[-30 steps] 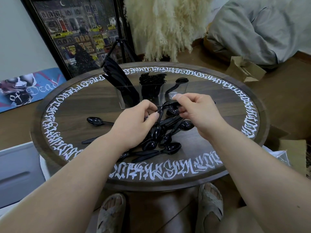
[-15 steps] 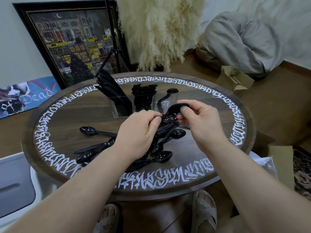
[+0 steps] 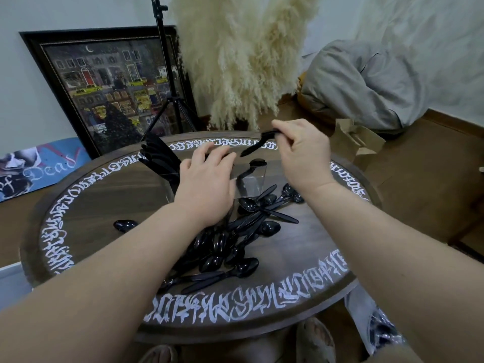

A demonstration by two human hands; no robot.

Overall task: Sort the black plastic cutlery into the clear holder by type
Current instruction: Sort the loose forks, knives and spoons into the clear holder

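Round dark wood table (image 3: 110, 195) w/ white lettering round the rim; framed painting (image 3: 110, 90) and tripod (image 3: 170, 95) at far left, cream pampas grass (image 3: 243, 58) behind, grey cushion (image 3: 366, 85) far right.

Clear holder (image 3: 251, 183) sits on far-centre part of table, mostly hidden by left hand (image 3: 207, 189). Its left compartment has knives (image 3: 159, 158) fanned out leaning left; right compartment shows one spoon (image 3: 251, 167) leaning inside. Middle compartment hidden.

Left hand is over the holder, fingers fairly straight and spread, reaching onto its top; can't tell if it holds anything.

Right hand (image 3: 303, 153) is raised above and just right of holder, thumb + fingers pinching a black utensil (image 3: 258, 146), which slants down-left toward holder; type unclear.

Pile of loose cutlery (image 3: 235, 244), mostly spoons, lies near-centre of table. One lone spoon (image 3: 125, 225) sits apart to the left.
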